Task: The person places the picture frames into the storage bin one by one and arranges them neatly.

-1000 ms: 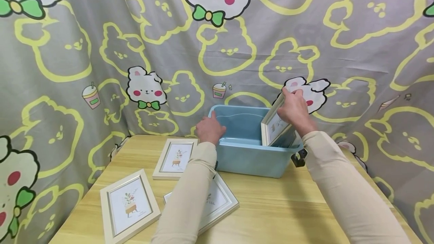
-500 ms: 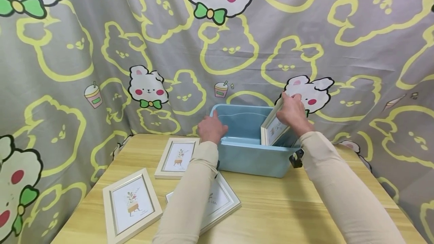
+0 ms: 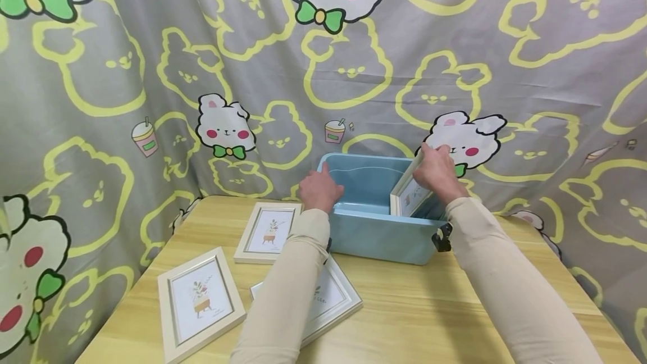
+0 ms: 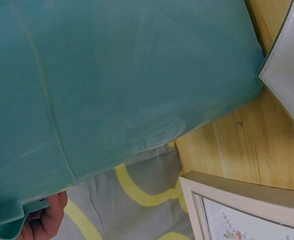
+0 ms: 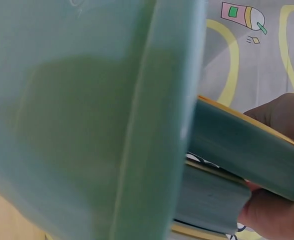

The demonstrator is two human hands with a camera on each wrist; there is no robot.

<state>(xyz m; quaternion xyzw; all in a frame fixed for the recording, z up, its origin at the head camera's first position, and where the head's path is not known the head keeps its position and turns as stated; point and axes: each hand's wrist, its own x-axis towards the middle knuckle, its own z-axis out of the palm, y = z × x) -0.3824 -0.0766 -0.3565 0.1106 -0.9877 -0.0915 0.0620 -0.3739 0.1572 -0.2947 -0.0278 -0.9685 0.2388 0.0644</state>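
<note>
My left hand grips the left rim of a blue plastic bin; its fingers are curled under the lip in the left wrist view. With my right hand I hold a cream picture frame by its upper end, tilted inside the bin's right part. The right wrist view, past the bin's wall, shows the held frame's edge between thumb and fingers. Another frame's edge lies close below it.
Left of the bin, two cream picture frames with plant prints lie face up, one near and one farther back. A silver-edged frame lies partly under my left forearm. A patterned curtain hangs behind the wooden table.
My right hand has come down slightly, lowering the picture frame a little deeper into the bin. My left hand keeps its hold on the rim. The head view has shifted slightly.
</note>
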